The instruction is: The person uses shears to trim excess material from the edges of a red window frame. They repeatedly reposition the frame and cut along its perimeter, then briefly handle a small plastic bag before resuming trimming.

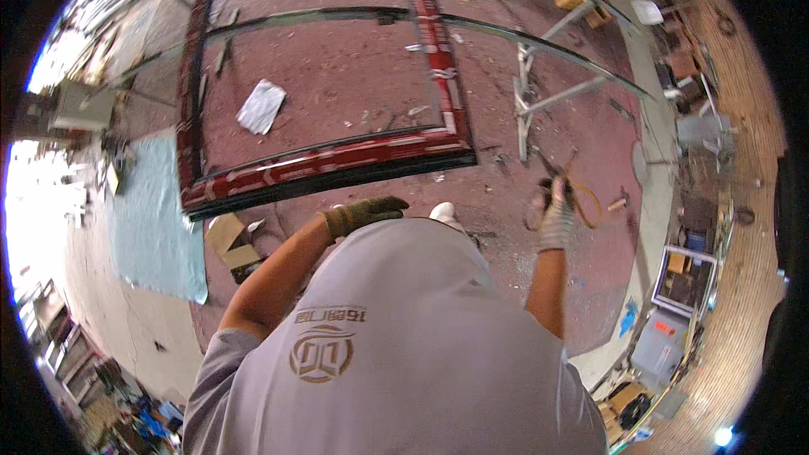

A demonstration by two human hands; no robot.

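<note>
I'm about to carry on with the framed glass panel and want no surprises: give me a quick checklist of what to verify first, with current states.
1. Left hand gloved, near the red frame lower edge: ok; contact cannot tell.
2. Right hand gloved, gripping a dark tool with an orange loop: ok.
3. Frame corners intact: near right corner ok; far ones cannot tell.
4. Glass clean: not ok, white paper scrap lies within the frame.
5. Floor tidy: not ok, debris scattered.
6. Metal stand apart from frame: ok.
</note>
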